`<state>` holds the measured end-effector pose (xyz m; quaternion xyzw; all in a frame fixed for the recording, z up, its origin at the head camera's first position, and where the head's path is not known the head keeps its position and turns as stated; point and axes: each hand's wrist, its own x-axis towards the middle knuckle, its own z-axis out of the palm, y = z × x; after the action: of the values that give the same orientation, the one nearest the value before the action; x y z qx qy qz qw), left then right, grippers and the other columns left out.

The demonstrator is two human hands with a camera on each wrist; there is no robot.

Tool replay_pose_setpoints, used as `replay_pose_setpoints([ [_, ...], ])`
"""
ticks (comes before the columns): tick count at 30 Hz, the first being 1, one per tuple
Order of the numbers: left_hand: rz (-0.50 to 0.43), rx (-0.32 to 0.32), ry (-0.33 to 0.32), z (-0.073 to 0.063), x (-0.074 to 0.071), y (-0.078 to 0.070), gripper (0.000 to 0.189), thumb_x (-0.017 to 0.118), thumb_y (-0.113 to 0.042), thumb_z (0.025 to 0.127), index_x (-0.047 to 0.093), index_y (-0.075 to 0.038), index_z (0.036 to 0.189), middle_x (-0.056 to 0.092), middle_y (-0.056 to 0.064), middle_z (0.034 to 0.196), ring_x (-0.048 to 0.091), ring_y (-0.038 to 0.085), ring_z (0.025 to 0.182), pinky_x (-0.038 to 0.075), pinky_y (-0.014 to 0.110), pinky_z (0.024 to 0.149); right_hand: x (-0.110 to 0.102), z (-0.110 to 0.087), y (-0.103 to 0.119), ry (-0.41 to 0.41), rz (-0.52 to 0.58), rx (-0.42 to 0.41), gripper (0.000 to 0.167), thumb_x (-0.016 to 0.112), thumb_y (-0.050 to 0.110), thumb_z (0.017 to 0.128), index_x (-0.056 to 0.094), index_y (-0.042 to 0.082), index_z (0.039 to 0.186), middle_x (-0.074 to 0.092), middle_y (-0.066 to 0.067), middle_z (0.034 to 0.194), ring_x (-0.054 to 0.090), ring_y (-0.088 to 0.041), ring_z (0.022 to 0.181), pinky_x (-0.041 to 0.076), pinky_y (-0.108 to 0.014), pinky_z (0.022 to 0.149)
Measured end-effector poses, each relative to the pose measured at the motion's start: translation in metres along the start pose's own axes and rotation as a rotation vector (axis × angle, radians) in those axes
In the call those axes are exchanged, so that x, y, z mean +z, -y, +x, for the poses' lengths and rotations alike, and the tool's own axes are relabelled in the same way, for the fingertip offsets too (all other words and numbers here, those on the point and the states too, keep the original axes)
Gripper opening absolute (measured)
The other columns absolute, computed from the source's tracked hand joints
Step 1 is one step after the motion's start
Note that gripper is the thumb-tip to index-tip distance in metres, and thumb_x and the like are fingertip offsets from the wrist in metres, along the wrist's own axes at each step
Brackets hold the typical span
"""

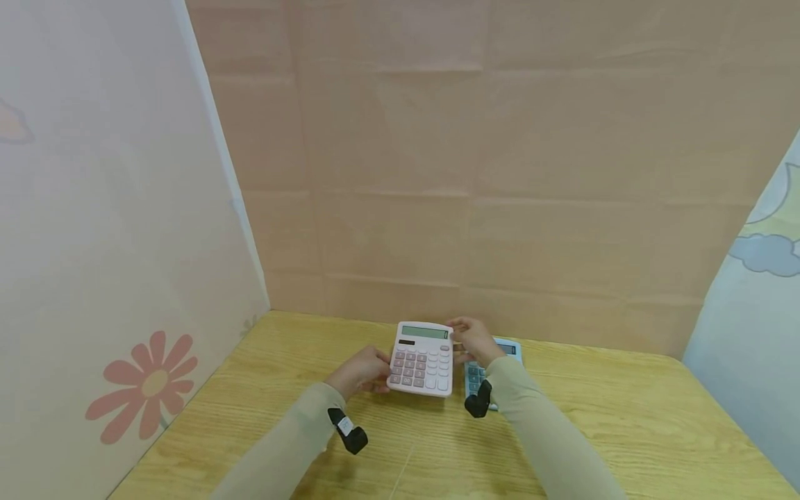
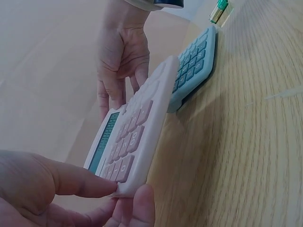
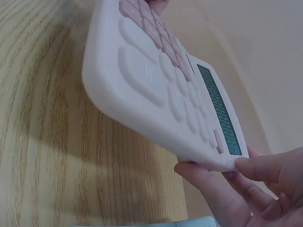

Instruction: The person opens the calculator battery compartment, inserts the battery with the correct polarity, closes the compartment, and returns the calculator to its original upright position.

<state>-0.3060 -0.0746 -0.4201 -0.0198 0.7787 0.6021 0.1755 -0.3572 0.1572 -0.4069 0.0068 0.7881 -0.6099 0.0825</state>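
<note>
Plainly, one pink-and-white calculator (image 1: pixel 421 357) is held up off the worktop (image 1: pixel 625 403), tilted, with its keys and single display (image 3: pixel 219 109) facing up toward the person. Two hands are clamped on it at opposite corners, with the calculator's body between them. The left hand (image 1: pixel 362 369) pinches the lower left corner, its thumb on the front and its fingers underneath; the right hand (image 1: pixel 473 339) pinches the upper right corner between thumb and fingers.

One blue calculator (image 2: pixel 194 66) lies on the worktop, near the raised one and partly hidden by the right hand in the head view. Farther along, green-and-gold battery cells (image 2: pixel 218 11) lie on the wood, too small and cut off to count.

Both forearms wear pale sleeves (image 1: pixel 550 430), and there are two black wrist devices (image 1: pixel 348 432), one per wrist. Behind the worktop hangs creased brown paper (image 1: pixel 487 173). One pink flower (image 1: pixel 153 384) decorates the left wall (image 1: pixel 94 243), and a blue cloud (image 1: pixel 767 254) marks the right wall (image 1: pixel 744 319).
</note>
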Motion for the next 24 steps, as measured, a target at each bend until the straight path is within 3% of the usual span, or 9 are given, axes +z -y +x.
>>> replay_pose_setpoints([
  [4,-0.01,0.01,0.021,-0.0011,-0.0015,0.0002,0.027,0.052,0.009,0.088,0.052,0.012,0.115,0.058,0.011,0.091,0.058,0.018,0.074,0.058,0.028,0.062,0.0004,-0.0011,0.001,-0.006,-0.006,0.0,0.033,0.046,-0.003,0.097,0.052,-0.001,0.129,0.062,-0.023,0.11,0.068,-0.029,0.077,0.06,-0.044,0.06],
  [10,-0.007,0.003,0.054,-0.003,-0.005,0.0006,0.022,0.055,0.009,0.087,0.05,0.002,0.107,0.056,0.011,0.091,0.059,0.019,0.073,0.058,0.028,0.061,-0.0001,-0.0034,0.003,-0.013,-0.033,-0.009,0.032,0.046,-0.003,0.097,0.053,-0.001,0.129,0.064,-0.024,0.111,0.068,-0.027,0.078,0.06,-0.044,0.061],
  [24,0.007,-0.015,0.094,-0.007,-0.009,0.0012,0.027,0.056,0.002,0.091,0.048,-0.003,0.116,0.063,0.015,0.086,0.065,0.021,0.069,0.061,0.034,0.068,-0.0003,-0.0032,0.0023,-0.024,-0.033,0.002,0.035,0.046,-0.004,0.097,0.051,0.0,0.131,0.062,-0.024,0.113,0.068,-0.031,0.081,0.06,-0.041,0.058],
])
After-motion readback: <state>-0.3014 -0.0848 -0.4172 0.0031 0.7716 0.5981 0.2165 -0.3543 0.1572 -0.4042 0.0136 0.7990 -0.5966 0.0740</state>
